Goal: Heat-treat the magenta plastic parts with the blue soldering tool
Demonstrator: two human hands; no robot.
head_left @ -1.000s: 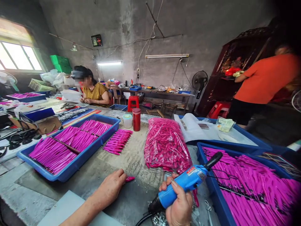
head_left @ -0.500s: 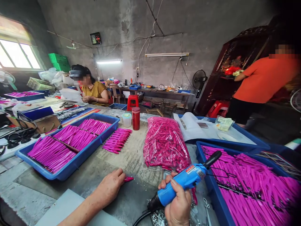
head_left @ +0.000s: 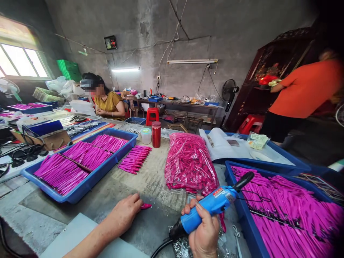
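My left hand (head_left: 124, 212) rests low over the table, its fingers closed on a slender pink plastic piece (head_left: 146, 206) whose tapered end sticks out to the right. Most of that piece is hidden under the fingers. In my right hand (head_left: 205, 234) is a blue electric screwdriver (head_left: 200, 214), gripped around the body, its dark cord end low and its black tip pointing up to the right. Tiny metal rings (head_left: 161, 195) lie scattered between the hands. Small shiny metal parts (head_left: 181, 248) sit in a clear bag or container below the screwdriver.
A blue tray (head_left: 70, 197) of long pink pieces stands left, another blue tray (head_left: 243, 224) right. Between them are a row of pink pieces (head_left: 135, 159), a full clear bag (head_left: 191, 161) and a red bottle (head_left: 156, 134). Two people (head_left: 110, 104) (head_left: 303, 89) are farther back.
The view has shifted very slightly. Both hands keep their hold and hardly move. The person in orange leans a little farther to the right.
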